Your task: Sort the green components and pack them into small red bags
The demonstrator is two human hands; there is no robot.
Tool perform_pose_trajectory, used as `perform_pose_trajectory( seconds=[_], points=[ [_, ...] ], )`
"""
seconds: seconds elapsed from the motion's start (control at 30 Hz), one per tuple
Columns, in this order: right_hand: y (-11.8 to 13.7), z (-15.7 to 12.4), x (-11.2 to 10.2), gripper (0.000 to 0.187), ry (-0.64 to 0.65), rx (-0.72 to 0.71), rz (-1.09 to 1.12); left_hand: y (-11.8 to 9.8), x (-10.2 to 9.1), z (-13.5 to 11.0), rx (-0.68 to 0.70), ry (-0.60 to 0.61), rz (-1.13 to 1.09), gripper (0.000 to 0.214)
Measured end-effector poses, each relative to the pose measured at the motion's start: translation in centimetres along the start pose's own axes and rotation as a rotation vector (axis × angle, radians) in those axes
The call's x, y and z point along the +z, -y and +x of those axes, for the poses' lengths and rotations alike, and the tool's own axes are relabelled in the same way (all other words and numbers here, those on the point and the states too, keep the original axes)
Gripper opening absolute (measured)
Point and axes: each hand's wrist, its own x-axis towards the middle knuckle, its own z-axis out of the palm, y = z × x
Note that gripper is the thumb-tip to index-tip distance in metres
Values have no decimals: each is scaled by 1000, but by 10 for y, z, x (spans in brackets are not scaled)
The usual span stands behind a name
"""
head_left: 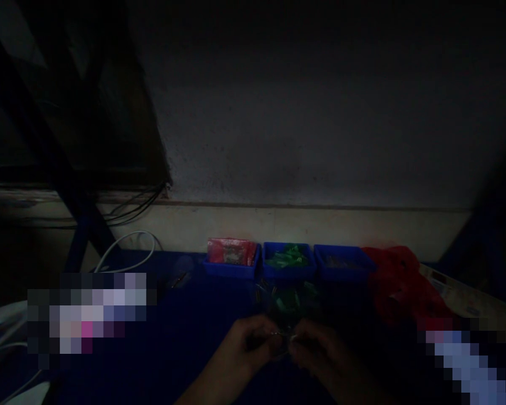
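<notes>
The view is very dark. My left hand (251, 346) is closed in a pinch at the lower middle, thumb against forefinger. Just right of it, my right hand (316, 349) pinches in the same way, its fingertips facing the left ones. A small, thin, shiny piece (283, 334) shows between the two sets of fingertips; its kind is too dim to tell. Beyond the hands lie clear bags with green contents (287, 301) on the blue tabletop (177, 332). A few small metallic bits (259, 292) lie to their left.
Three blue bins line the wall: one with red packets (231, 251), one with green pieces (289, 257), one with dim contents (344, 262). A red bag (398, 281) is crumpled at right. White cable (129, 235) loops at left. Blurred patches cover both sides.
</notes>
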Motion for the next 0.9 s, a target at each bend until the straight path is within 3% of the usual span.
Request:
perform_pose_trajectory(
  seconds=[0.17,0.53,0.9],
  points=[
    [-2,0,1,20,35,30,34,5,0,1,-5,-14,5,15],
    [-2,0,-1,20,-49,62,-18,4,3,0,50,14,-23,18],
    [-8,5,1,18,-48,14,44,1,2,-1,-37,-12,155,25]
  ],
)
